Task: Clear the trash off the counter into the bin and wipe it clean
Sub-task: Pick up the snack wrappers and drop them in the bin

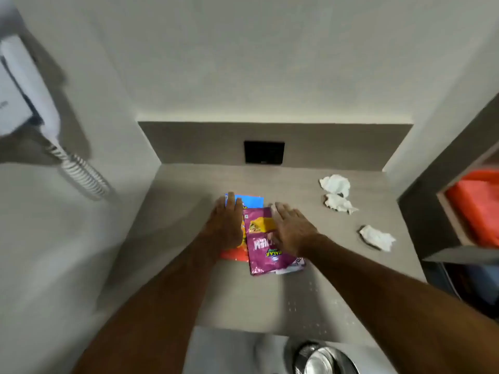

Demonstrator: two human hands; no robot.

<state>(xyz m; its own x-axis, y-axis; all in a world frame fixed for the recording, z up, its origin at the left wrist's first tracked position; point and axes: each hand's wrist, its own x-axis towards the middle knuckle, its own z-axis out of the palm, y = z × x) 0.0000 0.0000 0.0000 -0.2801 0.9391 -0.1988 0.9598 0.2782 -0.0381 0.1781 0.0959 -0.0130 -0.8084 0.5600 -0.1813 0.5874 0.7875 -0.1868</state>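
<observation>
Empty snack packets lie in the middle of the grey counter (189,190). A purple packet (263,247) overlaps a blue packet (252,201) and an orange one (234,255). My left hand (226,225) rests flat on the blue and orange packets, fingers stretched out. My right hand (293,230) lies flat on the right edge of the purple packet, fingers apart. Three crumpled white tissues sit to the right: one at the back (334,183), one just in front of it (339,203), one nearer the right edge (376,238). A shiny metal bin (322,359) stands below the counter's front edge.
A black square plate (264,152) is set in the low back wall. A white wall phone with a coiled cord (81,172) hangs on the left wall. An open shelf on the right holds something orange (475,209). Small white specks dot the counter's front right.
</observation>
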